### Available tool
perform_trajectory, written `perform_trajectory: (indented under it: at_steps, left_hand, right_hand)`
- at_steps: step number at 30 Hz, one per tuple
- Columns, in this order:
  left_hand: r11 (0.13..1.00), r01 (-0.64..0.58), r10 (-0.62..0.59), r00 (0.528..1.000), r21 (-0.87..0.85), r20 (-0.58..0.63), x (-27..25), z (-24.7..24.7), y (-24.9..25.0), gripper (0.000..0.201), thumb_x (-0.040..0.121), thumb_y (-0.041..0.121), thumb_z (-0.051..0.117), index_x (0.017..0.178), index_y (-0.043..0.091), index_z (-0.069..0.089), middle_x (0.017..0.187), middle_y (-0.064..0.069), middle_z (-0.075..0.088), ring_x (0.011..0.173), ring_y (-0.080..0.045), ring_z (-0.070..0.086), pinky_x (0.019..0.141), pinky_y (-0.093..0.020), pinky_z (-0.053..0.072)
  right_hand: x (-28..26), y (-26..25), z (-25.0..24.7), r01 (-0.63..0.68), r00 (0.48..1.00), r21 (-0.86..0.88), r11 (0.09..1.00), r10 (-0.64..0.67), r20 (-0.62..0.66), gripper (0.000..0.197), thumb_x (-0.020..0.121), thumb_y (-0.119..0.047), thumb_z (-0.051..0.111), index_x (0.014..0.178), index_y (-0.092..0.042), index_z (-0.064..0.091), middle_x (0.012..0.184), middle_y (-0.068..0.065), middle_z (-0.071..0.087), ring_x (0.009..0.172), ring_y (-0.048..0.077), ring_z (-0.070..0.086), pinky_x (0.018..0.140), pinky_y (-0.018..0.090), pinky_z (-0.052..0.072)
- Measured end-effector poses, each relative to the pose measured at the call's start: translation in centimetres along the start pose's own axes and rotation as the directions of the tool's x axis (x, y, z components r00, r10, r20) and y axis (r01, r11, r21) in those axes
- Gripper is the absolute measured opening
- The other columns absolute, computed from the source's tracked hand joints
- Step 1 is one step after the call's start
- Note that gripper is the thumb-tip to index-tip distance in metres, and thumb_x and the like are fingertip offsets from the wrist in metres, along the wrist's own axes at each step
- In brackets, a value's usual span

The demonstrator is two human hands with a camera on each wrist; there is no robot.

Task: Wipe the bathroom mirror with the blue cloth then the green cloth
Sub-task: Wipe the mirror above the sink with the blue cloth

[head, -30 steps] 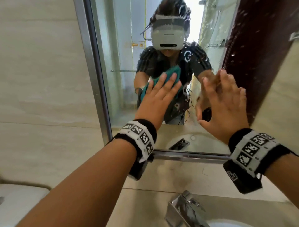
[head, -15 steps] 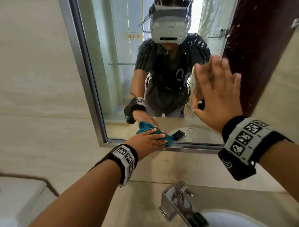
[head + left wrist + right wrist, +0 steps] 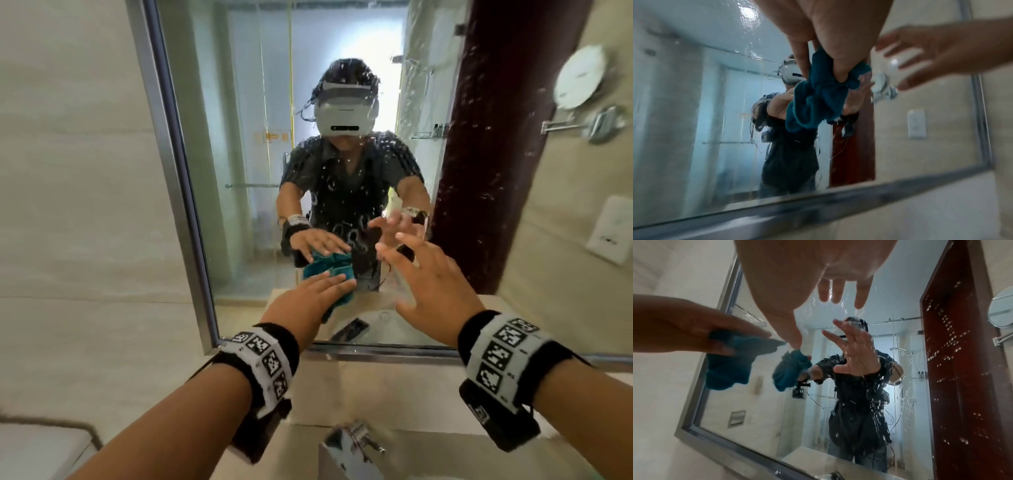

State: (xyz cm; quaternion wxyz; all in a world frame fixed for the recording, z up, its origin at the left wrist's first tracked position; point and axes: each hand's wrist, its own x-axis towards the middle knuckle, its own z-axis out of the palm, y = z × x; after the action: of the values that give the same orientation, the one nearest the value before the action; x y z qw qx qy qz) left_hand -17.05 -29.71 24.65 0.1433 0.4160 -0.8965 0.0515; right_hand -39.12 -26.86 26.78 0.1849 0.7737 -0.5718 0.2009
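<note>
**A:** What is in front of you, biggest thing first?

**B:** The bathroom mirror (image 3: 308, 154) fills the far wall inside a metal frame (image 3: 178, 192). Its right part is speckled with water droplets; the left part looks clearer.

**A:** And your hands?

**B:** Your left hand (image 3: 301, 301) presses the blue cloth (image 3: 337, 274) flat against the lower middle of the glass. Your fingers are stretched out over it while the thumb pinches a fold, probably so the bunched cloth spreads under your palm and does not slip. Your right hand (image 3: 442, 274) is just right of it, fingers spread wide, holding nothing. Whether it touches the glass, I cannot tell; it may be steadying you.

**A:** Any containers?

**B:** Only the sink basin (image 3: 513, 474) at the near edge, below a chrome tap (image 3: 352, 442). Its contents are out of view. No green cloth is visible.
</note>
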Motion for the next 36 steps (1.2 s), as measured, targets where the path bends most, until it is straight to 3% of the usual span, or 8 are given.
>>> perform_trajectory:
  at_steps: [5, 9, 14, 20, 27, 29, 33, 36]
  left_hand:
    - [0.850, 0.090, -0.277, 0.914, -0.519, -0.295, 1.8, -4.9, 3.9, 0.050, 0.091, 0.009, 0.056, 0.138, 0.024, 0.046, 0.133, 0.001, 0.054, 0.121, -0.016, 0.051, 0.100, -0.018, 0.035]
    - [0.737, 0.041, -0.350, 0.877, -0.675, -0.329, 3.4, -8.0, 6.6, 0.025, 0.085, 0.016, 0.067, 0.104, 0.026, 0.053, 0.109, 0.005, 0.059, 0.101, -0.013, 0.057, 0.090, -0.035, 0.051]
    - [0.784, -0.018, -0.290, 0.873, -0.621, -0.392, 4.8, -11.2, 8.8, 0.023, 0.083, 0.023, 0.070, 0.098, 0.022, 0.053, 0.102, 0.006, 0.055, 0.093, -0.010, 0.054, 0.084, -0.027, 0.049]
    - [0.809, 0.015, -0.200, 0.947, -0.588, -0.251, 5.2, -14.7, 9.8, 0.053, 0.075, 0.024, 0.078, 0.120, 0.026, 0.050, 0.113, 0.006, 0.057, 0.098, -0.012, 0.058, 0.086, -0.031, 0.052]
    - [0.930, 0.141, -0.204, 0.966, -0.339, -0.158, 5.2, -17.4, 10.2, 0.037, 0.081, 0.033, 0.071, 0.112, 0.020, 0.055, 0.102, 0.001, 0.061, 0.086, -0.013, 0.056, 0.074, -0.023, 0.043]
    - [0.945, 0.156, -0.200, 0.971, -0.287, -0.130, 5.2, -17.4, 10.3, 0.033, 0.085, 0.037, 0.066, 0.109, 0.019, 0.055, 0.101, 0.000, 0.063, 0.086, -0.014, 0.057, 0.074, -0.023, 0.043]
    - [0.937, 0.207, -0.254, 0.956, -0.281, -0.144, 5.9, -17.0, 11.1, 0.028, 0.086, 0.040, 0.062, 0.100, 0.016, 0.055, 0.098, -0.003, 0.063, 0.088, -0.018, 0.060, 0.080, -0.035, 0.052]
    - [0.876, 0.237, -0.316, 0.940, -0.420, -0.130, 6.5, -17.0, 11.3, 0.025, 0.088, 0.039, 0.060, 0.096, 0.016, 0.056, 0.095, -0.003, 0.066, 0.086, -0.017, 0.064, 0.082, -0.036, 0.054]
  right_hand:
    - [-0.2, -0.7, -2.9, 0.010, 0.989, 0.497, 0.868, -0.083, 0.123, 0.086, 0.080, -0.040, 0.068, 0.147, -0.036, 0.013, 0.143, -0.011, 0.028, 0.128, 0.007, 0.036, 0.107, 0.031, 0.035]
    - [0.1, -1.6, -5.2, -0.053, 0.995, 0.643, 0.764, -0.012, 0.097, 0.087, 0.079, -0.039, 0.071, 0.147, -0.025, 0.019, 0.141, -0.010, 0.032, 0.124, 0.004, 0.039, 0.102, 0.022, 0.039]
    - [1.0, -0.1, -9.0, -0.013, 0.987, 0.611, 0.792, 0.107, -0.117, 0.059, 0.083, -0.008, 0.064, 0.133, -0.024, 0.040, 0.122, 0.002, 0.056, 0.108, 0.016, 0.056, 0.094, 0.036, 0.047]
    - [1.3, 2.5, -12.2, 0.021, 0.987, 0.606, 0.795, 0.080, -0.140, 0.050, 0.083, -0.003, 0.060, 0.116, -0.036, 0.042, 0.092, -0.006, 0.060, 0.083, 0.007, 0.062, 0.075, 0.019, 0.050]
    - [1.5, 4.7, -14.8, 0.054, 0.985, 0.519, 0.853, 0.041, -0.170, 0.027, 0.081, -0.002, 0.058, 0.091, -0.026, 0.062, 0.080, -0.005, 0.063, 0.070, 0.005, 0.055, 0.063, 0.018, 0.040]
    - [1.6, 4.9, -15.4, 0.017, 0.986, 0.622, 0.783, 0.090, -0.140, 0.025, 0.083, -0.002, 0.057, 0.091, -0.025, 0.063, 0.079, 0.001, 0.064, 0.070, 0.011, 0.058, 0.063, 0.020, 0.046]
    - [2.1, 4.0, -16.4, -0.046, 0.997, 0.886, 0.461, 0.075, 0.013, 0.041, 0.083, 0.007, 0.056, 0.105, -0.027, 0.054, 0.098, 0.003, 0.064, 0.087, 0.009, 0.065, 0.072, 0.022, 0.053]
    - [2.2, 3.8, -16.5, -0.029, 0.999, 0.914, 0.405, 0.029, 0.019, 0.054, 0.078, 0.006, 0.066, 0.116, -0.024, 0.044, 0.117, -0.006, 0.058, 0.104, 0.004, 0.059, 0.085, 0.021, 0.051]
